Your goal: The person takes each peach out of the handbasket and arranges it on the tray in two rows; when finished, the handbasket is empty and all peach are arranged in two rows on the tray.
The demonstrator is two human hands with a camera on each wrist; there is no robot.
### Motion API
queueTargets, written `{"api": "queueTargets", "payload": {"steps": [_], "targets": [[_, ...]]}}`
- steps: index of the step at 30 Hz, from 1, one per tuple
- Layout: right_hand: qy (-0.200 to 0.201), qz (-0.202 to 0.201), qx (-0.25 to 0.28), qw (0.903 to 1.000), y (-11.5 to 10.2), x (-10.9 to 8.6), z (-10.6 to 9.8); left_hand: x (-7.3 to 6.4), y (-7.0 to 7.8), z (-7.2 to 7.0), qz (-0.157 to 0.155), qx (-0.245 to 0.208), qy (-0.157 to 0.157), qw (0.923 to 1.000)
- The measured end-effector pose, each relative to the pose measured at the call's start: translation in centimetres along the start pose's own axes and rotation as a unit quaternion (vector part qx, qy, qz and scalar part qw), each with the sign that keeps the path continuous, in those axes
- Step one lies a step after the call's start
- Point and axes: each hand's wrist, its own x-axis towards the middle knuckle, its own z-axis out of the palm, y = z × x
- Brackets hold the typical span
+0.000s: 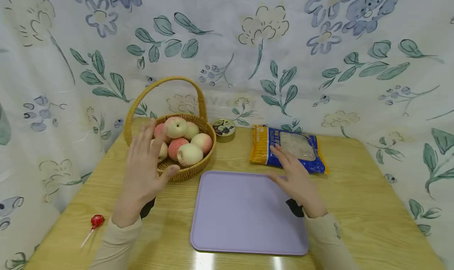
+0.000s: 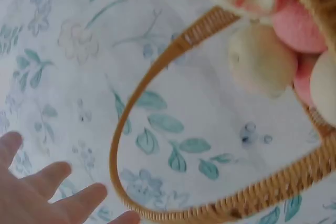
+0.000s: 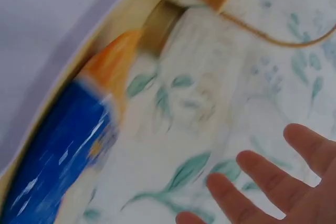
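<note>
My left hand (image 1: pixel 143 171) is raised in front of the wicker basket (image 1: pixel 186 174), fingers straight and holding nothing. It hides part of the basket's left side. Peaches (image 1: pixel 190 155), pale and pink, fill the basket beneath its tall arched handle (image 2: pixel 118 150). Over the right part of the lilac tray (image 1: pixel 244 215) hovers my right hand (image 1: pixel 296 181), its fingers spread and nothing in them. Just behind that hand lies a blue and yellow plastic packet (image 1: pixel 298 146) with a clear window; the fingertips overlap it in the head view. The fingers (image 3: pixel 268 179) appear spread in the right wrist view too.
A small round tin (image 1: pixel 224 130) stands between the basket and the packet. At the table's left front lies a red lollipop (image 1: pixel 97 221) on a white stick. Floral cloth (image 1: pixel 227 45) hangs behind and beside the wooden table (image 1: pixel 369 207).
</note>
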Motion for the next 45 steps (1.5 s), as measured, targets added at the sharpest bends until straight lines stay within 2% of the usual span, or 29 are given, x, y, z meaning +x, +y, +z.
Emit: {"api": "queueTargets", "payload": {"steps": [3,6,8,10,13,15,16,20,22,27,33,37,41,45], "targets": [[-0.024,-0.025,0.055,0.9979,-2.5,2.4,0.1,0.3,-0.9,-1.1,0.007,-0.016,0.072,0.9973],[-0.042,-0.060,0.101,0.9922,-5.0,5.2,0.5,0.3,-2.3,-1.7,-0.009,-0.035,0.098,0.9945],[-0.054,-0.084,0.126,0.9869,-6.5,7.2,0.8,0.2,-3.3,-1.9,-0.033,-0.067,0.090,0.9932],[-0.067,-0.104,0.147,0.9814,-7.9,9.4,1.3,-0.1,-4.4,-1.8,-0.066,-0.132,0.062,0.9871],[-0.091,-0.116,0.171,0.9743,-9.7,12.7,2.2,-0.5,-5.6,-1.1,-0.118,-0.234,0.019,0.9649],[-0.110,-0.110,0.190,0.9694,-10.7,14.7,3.0,-0.8,-6.0,-0.4,-0.140,-0.271,0.001,0.9524],[-0.121,-0.103,0.197,0.9676,-11.1,15.6,3.4,-0.9,-6.1,0.0,-0.148,-0.278,-0.005,0.9492],[-0.158,-0.061,0.229,0.9587,-12.6,19.0,5.1,-1.4,-5.8,1.4,-0.145,-0.265,-0.014,0.9532],[-0.172,-0.040,0.233,0.9564,-13.2,20.4,6.0,-1.6,-5.5,1.8,-0.143,-0.267,-0.017,0.9527],[-0.188,-0.019,0.216,0.9579,-15.1,22.9,8.8,-2.0,-5.1,1.8,-0.138,-0.274,-0.018,0.9515],[-0.217,-0.004,0.208,0.9538,-17.7,24.1,11.3,-2.1,-5.5,1.0,-0.128,-0.274,0.002,0.9532],[-0.197,0.007,0.227,0.9537,-18.5,24.6,11.5,-1.8,-5.9,0.5,-0.125,-0.271,0.010,0.9542],[-0.183,0.022,0.268,0.9455,-18.1,24.9,11.1,-1.3,-6.6,0.1,-0.129,-0.255,0.006,0.9584],[-0.173,0.037,0.317,0.9316,-17.9,25.0,10.4,-1.0,-7.6,-0.3,-0.128,-0.251,0.002,0.9595]]}}
